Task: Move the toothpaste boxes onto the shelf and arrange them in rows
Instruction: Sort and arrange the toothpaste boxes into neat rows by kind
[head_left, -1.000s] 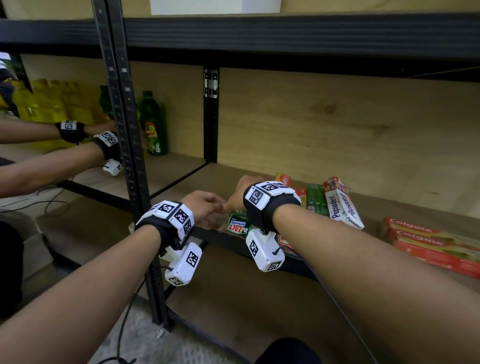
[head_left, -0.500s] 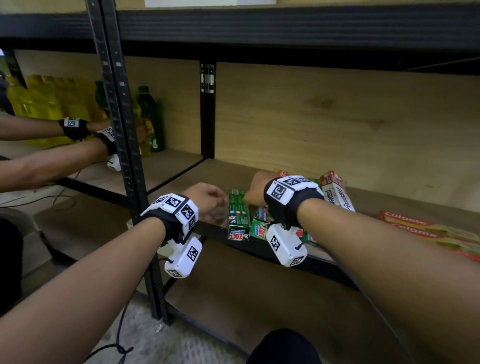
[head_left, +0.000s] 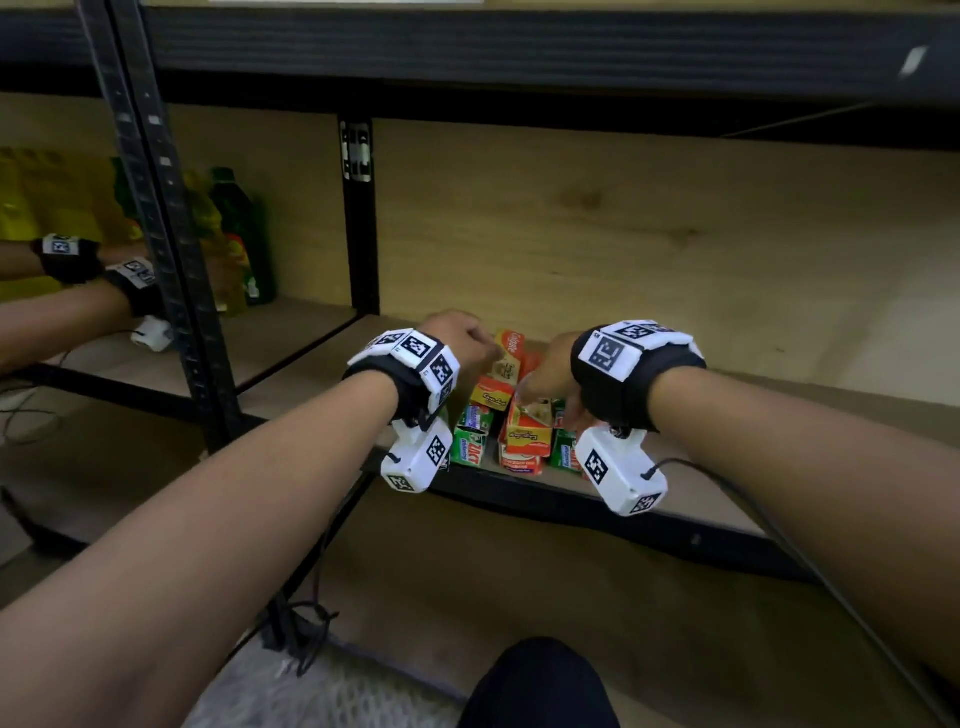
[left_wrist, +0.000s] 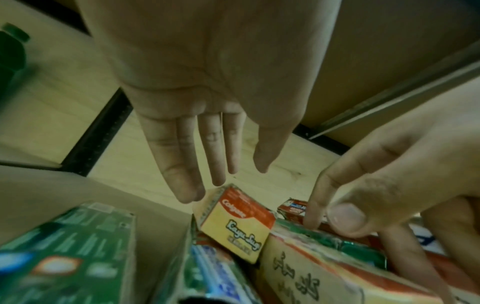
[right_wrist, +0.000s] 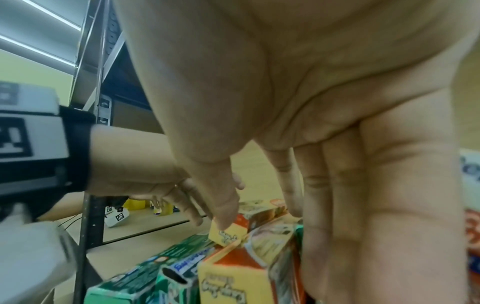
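Several toothpaste boxes lie bunched near the front of the wooden shelf (head_left: 810, 410). Among them are an orange-and-yellow Colgate box (head_left: 503, 371) (left_wrist: 235, 223), a second orange-and-yellow box (head_left: 530, 431) (right_wrist: 233, 277) and green Zact boxes (head_left: 470, 448) (left_wrist: 67, 253). My left hand (head_left: 460, 343) (left_wrist: 224, 180) hovers over the Colgate box with straight fingers and holds nothing. My right hand (head_left: 550, 379) (right_wrist: 259, 216) reaches down on the pile. Its straight fingers (right_wrist: 324, 205) lie along the second box's right side, and its thumb tip touches the boxes' tops.
A black upright post (head_left: 156, 234) stands to the left and a black shelf beam (head_left: 519, 57) hangs overhead. Green and yellow bottles (head_left: 241, 239) fill the neighbouring bay, where another person's arms (head_left: 78, 312) work. A cable (head_left: 779, 530) trails from my right wrist.
Both hands have drawn closer together over the pile. My left hand moved from beside the green box at the shelf's front to above the Colgate box. The boxes now lie bunched tighter.
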